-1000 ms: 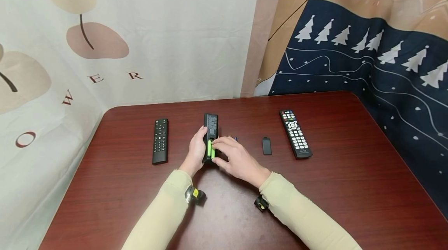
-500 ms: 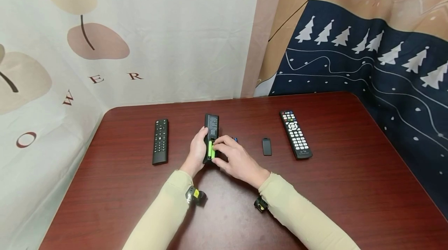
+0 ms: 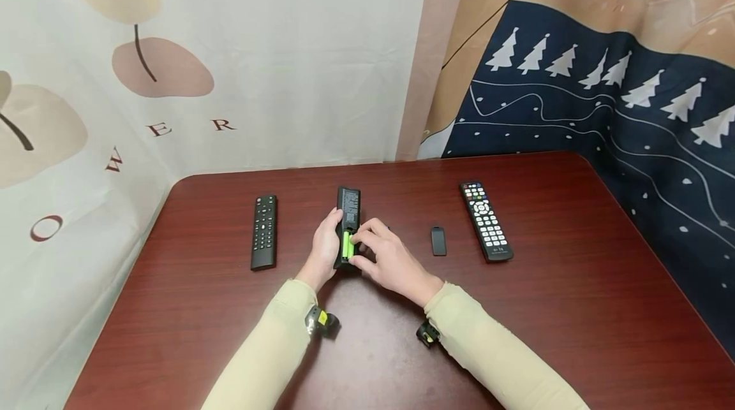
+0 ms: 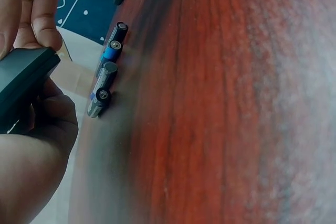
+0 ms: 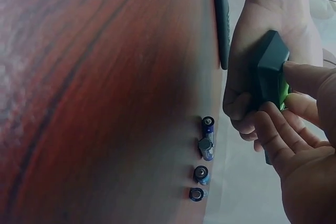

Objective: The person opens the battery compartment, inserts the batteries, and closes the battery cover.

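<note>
Barely anything's shifted — left hand (image 3: 321, 250) has fingers clamped round the face-down black plastic remote (image 3: 349, 205) above the reddish-brown surface (image 3: 172, 308), right hand (image 3: 393, 262) touching its green cylindrical batteries (image 3: 346, 245), can't tell if pinching. Battery work looks mid-step.

The left sleeve (image 3: 258, 346) and the right sleeve (image 3: 499, 346) match: long, plain, pale yellow-green, in a cloth that runs fairly smooth and creases lightly toward its end. The left hand (image 3: 323, 247) and the right hand (image 3: 396, 262) are bare beyond them. Near the end of the left one sits a black wrist camera (image 3: 323, 322), with a bright yellow patch (image 3: 323, 317), a pale glint on its outer side and a rounded dark knob (image 3: 331, 327) on the inner. The other carries a boxy black camera (image 3: 427, 333) with a small yellow mark.
</note>
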The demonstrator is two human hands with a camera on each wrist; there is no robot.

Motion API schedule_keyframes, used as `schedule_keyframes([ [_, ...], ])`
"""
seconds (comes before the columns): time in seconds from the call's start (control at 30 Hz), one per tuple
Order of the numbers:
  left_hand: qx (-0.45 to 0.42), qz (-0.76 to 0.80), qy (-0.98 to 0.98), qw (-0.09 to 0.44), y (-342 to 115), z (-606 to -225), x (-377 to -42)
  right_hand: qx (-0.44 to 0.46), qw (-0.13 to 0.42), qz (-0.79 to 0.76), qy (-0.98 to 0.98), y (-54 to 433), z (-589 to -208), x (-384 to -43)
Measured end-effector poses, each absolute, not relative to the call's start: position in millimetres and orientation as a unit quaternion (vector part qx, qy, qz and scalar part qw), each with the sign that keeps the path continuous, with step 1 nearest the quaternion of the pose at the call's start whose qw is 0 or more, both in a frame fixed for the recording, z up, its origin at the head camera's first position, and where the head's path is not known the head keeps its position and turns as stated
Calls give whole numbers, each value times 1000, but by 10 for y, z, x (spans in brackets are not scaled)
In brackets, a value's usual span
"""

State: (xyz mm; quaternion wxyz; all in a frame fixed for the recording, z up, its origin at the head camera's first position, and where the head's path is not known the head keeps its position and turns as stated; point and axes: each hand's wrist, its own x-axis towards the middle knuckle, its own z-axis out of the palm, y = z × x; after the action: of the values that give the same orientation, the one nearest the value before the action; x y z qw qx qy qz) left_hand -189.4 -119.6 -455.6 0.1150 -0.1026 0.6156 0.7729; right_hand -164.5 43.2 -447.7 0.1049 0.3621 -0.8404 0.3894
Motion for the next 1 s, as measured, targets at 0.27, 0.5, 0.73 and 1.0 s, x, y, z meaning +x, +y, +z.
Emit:
schedule_keyframes([
  [0.27, -100, 779, 610, 106, -1189, -4538, -1899, 330, 62, 429, -838, 435, -4462, -1654],
  [0.5, -93, 773, 618, 104, -1190, -4503, -1880, 299, 48, 479, -824, 403, -4471, -1662],
  [0.73, -86, 773, 621, 101, -1191, -4510, -1887, 264, 32, 501, -823, 375, -4443, -1656],
  [1.0, -79, 776, 617, 99, -1167, -4478, -1890, 206, 7, 505, -838, 366, -4399, -1648],
])
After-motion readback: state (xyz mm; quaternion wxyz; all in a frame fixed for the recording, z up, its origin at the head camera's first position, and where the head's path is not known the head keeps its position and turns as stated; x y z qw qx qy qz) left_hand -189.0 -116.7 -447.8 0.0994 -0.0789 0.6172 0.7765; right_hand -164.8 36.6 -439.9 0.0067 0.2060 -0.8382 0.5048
